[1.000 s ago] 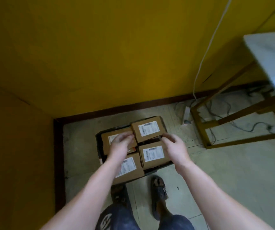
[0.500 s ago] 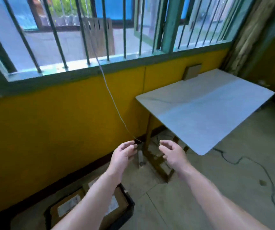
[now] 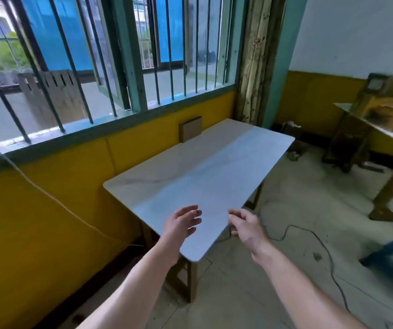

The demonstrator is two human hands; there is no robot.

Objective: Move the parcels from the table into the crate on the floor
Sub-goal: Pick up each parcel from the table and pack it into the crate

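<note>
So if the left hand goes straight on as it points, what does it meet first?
Probably the white table top, near its front corner; how high the left hand hangs is unclear.

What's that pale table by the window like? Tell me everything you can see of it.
The table has a long rectangular top with rounded corners, pale with faint grey veins like marble, smooth and level. Brownish legs show under its near end. One long side runs along the yellow wall below the barred window. A small brown cardboard parcel stands upright at its far side against that wall. The left hand and right hand hover at its near corner, empty.
</note>
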